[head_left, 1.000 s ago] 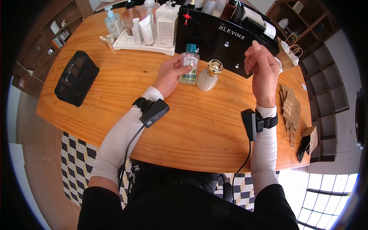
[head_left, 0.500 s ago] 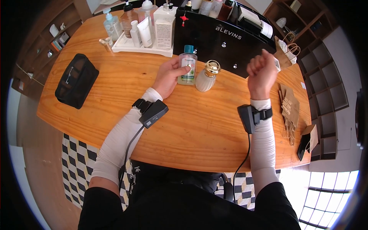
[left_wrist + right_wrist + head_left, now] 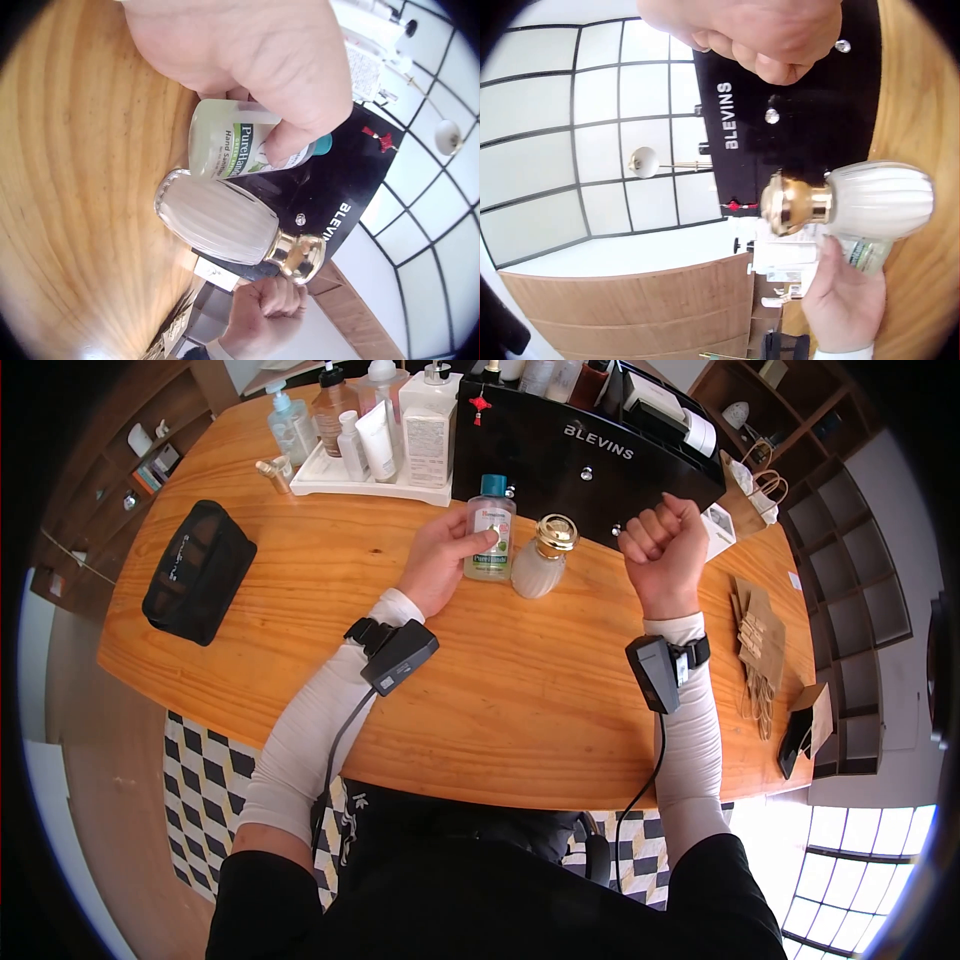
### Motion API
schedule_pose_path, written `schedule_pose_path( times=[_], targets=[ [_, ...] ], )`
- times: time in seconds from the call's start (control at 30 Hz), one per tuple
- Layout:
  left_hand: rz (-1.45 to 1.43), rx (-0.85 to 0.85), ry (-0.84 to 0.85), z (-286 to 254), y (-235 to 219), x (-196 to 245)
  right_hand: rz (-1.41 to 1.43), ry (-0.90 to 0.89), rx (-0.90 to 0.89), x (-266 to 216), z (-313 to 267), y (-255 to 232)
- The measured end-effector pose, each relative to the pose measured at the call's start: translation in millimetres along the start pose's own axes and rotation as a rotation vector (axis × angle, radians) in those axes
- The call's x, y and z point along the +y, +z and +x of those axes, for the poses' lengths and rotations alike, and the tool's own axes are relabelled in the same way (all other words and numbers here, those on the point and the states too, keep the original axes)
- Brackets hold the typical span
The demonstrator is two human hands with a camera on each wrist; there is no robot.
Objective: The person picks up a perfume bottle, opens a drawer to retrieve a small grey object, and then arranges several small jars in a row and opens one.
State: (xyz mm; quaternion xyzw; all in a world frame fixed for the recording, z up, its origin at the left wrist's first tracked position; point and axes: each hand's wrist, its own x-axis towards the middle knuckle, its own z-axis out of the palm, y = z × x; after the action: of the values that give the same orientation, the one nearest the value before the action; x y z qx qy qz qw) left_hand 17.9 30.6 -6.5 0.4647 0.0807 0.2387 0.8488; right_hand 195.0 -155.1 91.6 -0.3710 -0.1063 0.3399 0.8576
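Note:
The left hand grips a clear, green-labelled hand sanitizer bottle with a teal cap, its thumb across the label. The bottle stands upright on the wooden table. Just right of it stands a ribbed, whitish glass bottle with a gold cap, touched by neither hand. The right hand is raised farther right with its fingers curled and nothing visible in them. In the right wrist view those curled fingers are in front of the black cabinet.
Behind the bottles stands the black BLEVINS cabinet. A white tray with several bottles is at the back left, and a black mesh pouch lies at the left. Folded brown paper bags lie at the right.
The right hand has lowered, moved somewhat left and curled its fingers, which were more extended a second ago. The left hand still holds the sanitizer bottle in the same place.

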Motion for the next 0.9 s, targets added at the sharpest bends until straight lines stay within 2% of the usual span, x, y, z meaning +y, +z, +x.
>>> schedule_pose_path(
  times=[0.1,0.23,0.3,0.33,0.4,0.43,0.47,0.53,0.57,0.7,0.77,0.8,0.87,0.9],
  targets=[
    [0.014,-0.014,0.007,0.7,-2.6,-1.2,0.018,-0.015,-0.111,-11.6,-14.6,13.5],
    [0.03,-0.028,-0.007,1.7,-6.4,-2.0,0.068,0.028,-0.171,-7.4,-32.4,29.6],
    [0.015,-0.027,0.001,2.0,-6.2,-2.5,0.061,0.035,-0.317,-3.0,-39.8,35.4],
    [0.0,-0.026,0.006,2.5,-6.0,-2.7,0.061,0.034,-0.319,1.4,-42.6,40.9],
    [-0.001,-0.025,0.006,2.1,-4.6,-1.8,-0.214,-0.221,-0.249,9.6,-48.5,52.7],
    [-0.002,-0.023,0.004,1.7,-4.3,-1.3,-0.549,-0.438,-0.32,11.8,-49.4,45.5],
    [-0.002,-0.023,0.004,1.6,-4.0,-1.2,-0.549,-0.438,-0.32,13.1,-49.9,47.1],
    [0.007,-0.021,0.01,1.1,-3.1,-1.3,-1.14,-0.752,-0.419,16.2,-51.7,51.9],
    [0.007,-0.021,0.009,1.1,-2.7,-1.5,-1.268,-0.773,-0.446,13.7,-50.3,51.7],
    [-0.003,-0.019,0.017,2.5,-2.5,-1.0,-1.395,-0.739,-0.486,12.9,-33.2,35.4],
    [-0.01,-0.026,0.009,2.2,-1.8,-1.5,-1.259,-0.358,-0.468,18.8,-22.8,19.1],
    [-0.007,-0.031,0.004,2.4,-1.3,-0.6,-1.264,-0.362,-0.461,20.8,-20.9,15.1],
    [-0.003,-0.037,0.007,3.4,-2.3,0.9,-1.264,-0.136,-0.56,27.9,-16.5,10.6],
    [0.012,-0.029,0.03,4.5,-3.0,-1.2,-1.189,-0.09,-0.53,38.9,-15.5,4.5]
  ],
)
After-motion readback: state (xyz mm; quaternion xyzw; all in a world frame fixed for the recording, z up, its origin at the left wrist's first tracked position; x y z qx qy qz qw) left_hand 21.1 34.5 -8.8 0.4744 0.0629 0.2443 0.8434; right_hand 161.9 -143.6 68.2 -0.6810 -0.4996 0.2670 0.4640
